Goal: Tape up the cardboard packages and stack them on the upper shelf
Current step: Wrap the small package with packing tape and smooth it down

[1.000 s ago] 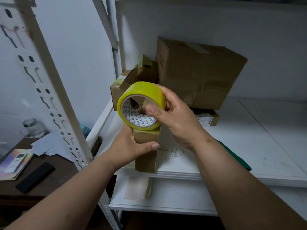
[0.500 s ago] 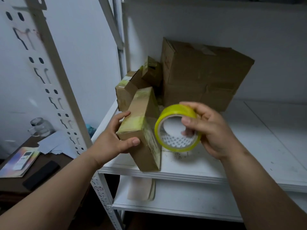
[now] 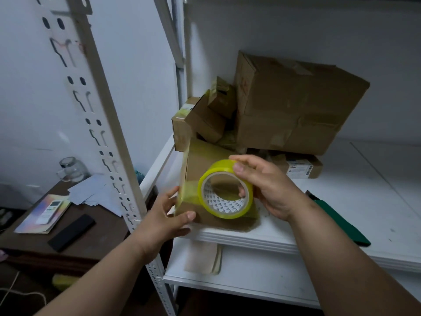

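Yellow tape roll [image 3: 225,189], mid-frame, is gripped by the right hand [image 3: 271,185] against the box [image 3: 205,160], probably to lay tape; the left hand [image 3: 164,217] grips the box's corner, steadying it.

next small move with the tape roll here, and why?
Probably draw the tape roll rightward over the small box's top face. The right hand grips the roll against that box, the left hand steadies its taped left edge, and brown cardboard still shows beside the roll.
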The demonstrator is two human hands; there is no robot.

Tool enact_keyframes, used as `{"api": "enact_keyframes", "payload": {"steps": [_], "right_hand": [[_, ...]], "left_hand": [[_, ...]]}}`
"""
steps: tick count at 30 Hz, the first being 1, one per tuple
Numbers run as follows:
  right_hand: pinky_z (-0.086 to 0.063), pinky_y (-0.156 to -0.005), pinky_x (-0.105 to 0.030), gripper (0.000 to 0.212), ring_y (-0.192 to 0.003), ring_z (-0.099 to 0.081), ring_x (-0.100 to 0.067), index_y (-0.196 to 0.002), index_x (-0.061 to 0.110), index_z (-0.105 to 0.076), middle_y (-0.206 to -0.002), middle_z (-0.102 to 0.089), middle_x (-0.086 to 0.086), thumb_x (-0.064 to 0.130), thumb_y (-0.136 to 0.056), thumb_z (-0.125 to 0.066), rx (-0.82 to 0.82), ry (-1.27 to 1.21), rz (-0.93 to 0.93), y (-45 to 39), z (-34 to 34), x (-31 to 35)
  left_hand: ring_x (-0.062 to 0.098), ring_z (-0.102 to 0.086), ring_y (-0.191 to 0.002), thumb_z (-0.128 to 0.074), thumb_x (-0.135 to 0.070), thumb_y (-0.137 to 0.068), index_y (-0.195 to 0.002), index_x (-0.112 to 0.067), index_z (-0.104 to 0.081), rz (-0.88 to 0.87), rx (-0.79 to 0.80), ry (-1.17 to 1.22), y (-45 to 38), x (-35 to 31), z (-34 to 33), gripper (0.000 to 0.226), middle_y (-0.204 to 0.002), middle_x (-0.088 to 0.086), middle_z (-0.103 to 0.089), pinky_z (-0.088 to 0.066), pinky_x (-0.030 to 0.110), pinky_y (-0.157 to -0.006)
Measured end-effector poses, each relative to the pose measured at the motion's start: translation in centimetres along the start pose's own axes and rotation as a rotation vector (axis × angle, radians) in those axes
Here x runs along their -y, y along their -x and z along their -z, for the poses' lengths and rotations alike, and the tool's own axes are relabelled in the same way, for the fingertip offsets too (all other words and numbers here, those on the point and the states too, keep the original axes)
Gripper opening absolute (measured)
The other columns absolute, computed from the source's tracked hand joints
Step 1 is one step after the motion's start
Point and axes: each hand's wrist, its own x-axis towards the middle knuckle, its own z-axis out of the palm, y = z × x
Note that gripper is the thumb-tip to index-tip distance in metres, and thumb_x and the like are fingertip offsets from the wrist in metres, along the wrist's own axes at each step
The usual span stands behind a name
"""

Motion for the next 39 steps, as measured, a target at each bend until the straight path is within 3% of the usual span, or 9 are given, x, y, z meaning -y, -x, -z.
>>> {"api": "enact_keyframes", "payload": {"steps": [3, 6, 13, 16, 22, 28, 31, 35, 39], "right_hand": [[-0.052, -0.083, -0.027, 0.058, -0.09, -0.07, -0.003, -0.116, 0.024, -0.065, -0.104, -0.073, 0.005, 0.057, -0.07, -0.08, 0.014, 0.247, 0.019, -1.0, -1.3, -0.7], [-0.051, -0.076, -0.026, 0.056, -0.073, -0.066, 0.0, -0.102, 0.022, -0.07, -0.081, -0.073, 0.012, 0.064, -0.066, -0.072, 0.03, 0.331, 0.024, -1.1, -3.0, -1.1], [-0.045, -0.072, -0.038, 0.069, -0.068, -0.059, -0.024, -0.089, 0.002, -0.065, -0.072, -0.063, -0.009, 0.068, -0.07, -0.074, 0.053, 0.222, -0.055, -1.1, -1.7, -1.9], [-0.044, -0.072, -0.035, 0.042, -0.071, -0.058, -0.021, -0.081, 0.011, -0.068, -0.073, -0.064, -0.006, 0.052, -0.071, -0.075, 0.083, 0.218, -0.038, -1.1, -0.8, -1.5], [-0.048, -0.074, -0.034, 0.033, -0.073, -0.064, -0.012, -0.08, 0.013, -0.073, -0.077, -0.071, -0.003, 0.043, -0.071, -0.084, -0.082, 0.525, 0.037, -0.4, 4.6, 0.9], [-0.04, -0.065, -0.031, 0.026, -0.079, -0.058, -0.015, -0.075, 0.021, -0.068, -0.079, -0.063, 0.005, 0.045, -0.082, -0.074, -0.118, 1.094, -0.032, -0.4, 6.6, 1.7], [-0.041, -0.063, -0.033, 0.033, -0.077, -0.057, -0.017, -0.065, 0.023, -0.061, -0.075, -0.06, 0.005, 0.049, -0.083, -0.07, -0.098, 1.178, -0.106, 0.0, 7.6, 0.5], [-0.047, -0.071, -0.037, 0.037, -0.08, -0.056, -0.019, -0.066, 0.023, -0.058, -0.077, -0.056, 0.003, 0.054, -0.086, -0.063, -0.101, 1.221, -0.129, 0.0, 7.4, -0.3], [-0.046, -0.069, -0.033, 0.038, -0.085, -0.055, -0.02, -0.075, 0.022, -0.058, -0.08, -0.055, 0.005, 0.058, -0.087, -0.058, -0.072, 1.405, -0.181, -0.1, 7.1, -0.3]], "left_hand": [[0.012, -0.033, -0.141, -0.093, -0.036, -0.061, -0.154, -0.034, -0.016, -0.169, -0.113, -0.63, -0.7, 0.9, 1.4, 0.121, -0.157, -0.016, -0.022, -0.039, 0.038, -0.111], [0.011, -0.016, -0.15, -0.085, -0.057, -0.063, -0.158, -0.029, -0.007, -0.419, 0.025, -0.927, -1.7, 1.1, 1.3, 0.126, -0.163, -0.012, -0.014, -0.025, 0.039, -0.12], [0.017, -0.021, -0.149, -0.044, -0.085, -0.077, -0.157, -0.03, -0.013, -0.405, 0.023, -1.035, -1.9, 3.0, 0.5, 0.102, -0.164, -0.009, -0.014, -0.03, 0.052, -0.115], [0.008, -0.014, -0.15, -0.026, -0.092, -0.069, -0.157, -0.037, 0.003, -0.301, 0.029, -1.142, -1.4, 2.1, 0.3, 0.107, -0.162, -0.02, 0.01, -0.016, 0.05, -0.121], [0.009, -0.014, -0.15, -0.049, -0.067, -0.088, -0.155, -0.036, 0.011, -0.249, 0.047, -1.165, -1.2, 1.4, -0.1, 0.095, -0.151, -0.027, 0.021, -0.011, 0.043, -0.122], [0.008, -0.011, -0.151, -0.037, -0.08, -0.08, -0.153, -0.038, 0.014, -0.25, 0.092, -1.21, -2.0, 1.1, 0.5, 0.099, -0.151, -0.028, 0.019, -0.011, 0.045, -0.122], [0.006, -0.01, -0.15, -0.018, -0.094, -0.065, -0.151, -0.042, 0.018, -0.268, 0.098, -1.203, -2.2, 1.3, 0.7, 0.107, -0.155, -0.027, 0.016, -0.012, 0.046, -0.122], [0.01, -0.015, -0.15, -0.043, -0.071, -0.086, -0.151, -0.042, 0.017, -0.286, 0.085, -1.24, -2.3, 1.2, 0.7, 0.093, -0.159, -0.024, 0.014, -0.016, 0.048, -0.121], [0.012, -0.017, -0.149, -0.041, -0.067, -0.09, -0.136, -0.063, 0.026, -0.258, 0.119, -1.305, -1.7, 0.6, 0.4, 0.081, -0.16, -0.025, 0.019, -0.009, 0.047, -0.122]]}}
